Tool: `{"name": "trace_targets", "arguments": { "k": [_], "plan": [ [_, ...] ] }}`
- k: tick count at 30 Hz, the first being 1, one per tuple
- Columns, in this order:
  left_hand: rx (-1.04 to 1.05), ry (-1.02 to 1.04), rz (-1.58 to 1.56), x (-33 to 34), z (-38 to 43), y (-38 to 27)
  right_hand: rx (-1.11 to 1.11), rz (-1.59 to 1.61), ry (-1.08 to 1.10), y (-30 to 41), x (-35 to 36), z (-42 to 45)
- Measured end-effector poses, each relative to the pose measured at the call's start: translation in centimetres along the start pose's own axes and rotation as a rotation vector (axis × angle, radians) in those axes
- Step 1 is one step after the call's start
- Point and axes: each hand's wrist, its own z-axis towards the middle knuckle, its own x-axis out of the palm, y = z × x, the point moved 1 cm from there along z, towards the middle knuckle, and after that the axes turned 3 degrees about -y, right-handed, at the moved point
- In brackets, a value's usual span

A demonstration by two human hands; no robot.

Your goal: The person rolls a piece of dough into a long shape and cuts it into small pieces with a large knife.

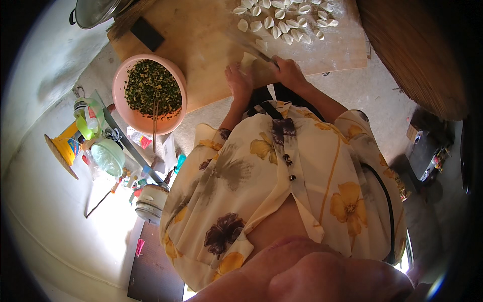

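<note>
My right hand grips the handle of a knife. Its blade is blurred and points up and left over the wooden board. My left hand rests at the board's near edge with fingers curled. Pale dough lies at its fingertips, beside the blade; whether the fingers grip it is unclear. A flat dough piece sits just beyond the knife. Farther up the board, many small cut dough pieces are spread over floured wood.
Left of the board, a pink basin holds chopped green filling with chopsticks in it. A dark block lies at the board's left, near a lidded pot. A large brown woven or wooden surface stands at right.
</note>
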Motion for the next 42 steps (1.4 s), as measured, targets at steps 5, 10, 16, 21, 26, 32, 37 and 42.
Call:
{"name": "trace_targets", "arguments": {
  "k": [5, 10, 16, 21, 26, 32, 37, 42],
  "plan": [
    [0.118, -0.19, -0.051, 0.6, 0.5, 0.6, -0.164, -0.042, 0.007, 1.1, 0.6, -1.4],
    [-0.006, -0.089, -0.117, 0.5, 0.8, 1.0, -0.189, -0.114, 0.034, 1.3, 1.3, -1.3],
    [0.005, -0.109, -0.117, 0.6, 0.9, 0.9, -0.142, -0.181, 0.084, 1.4, 1.2, -0.8],
    [0.025, -0.131, -0.101, 1.0, 0.9, 1.0, -0.139, -0.214, 0.075, 1.3, 1.1, -0.5],
    [0.01, -0.133, -0.109, 1.1, 0.8, 1.1, -0.135, -0.213, 0.127, 1.5, 1.1, 0.3],
    [0.021, -0.137, -0.106, 1.0, 0.7, 0.5, -0.175, -0.329, 0.146, 2.0, 1.4, 1.4],
    [-0.002, -0.049, -0.09, 0.7, 0.3, -0.4, -0.054, -0.322, 0.189, 1.9, 1.6, 2.6],
    [0.049, 0.013, -0.136, 0.3, -0.8, -0.4, 0.001, -0.086, 0.091, 1.3, 0.0, 1.3]
  ]
}}
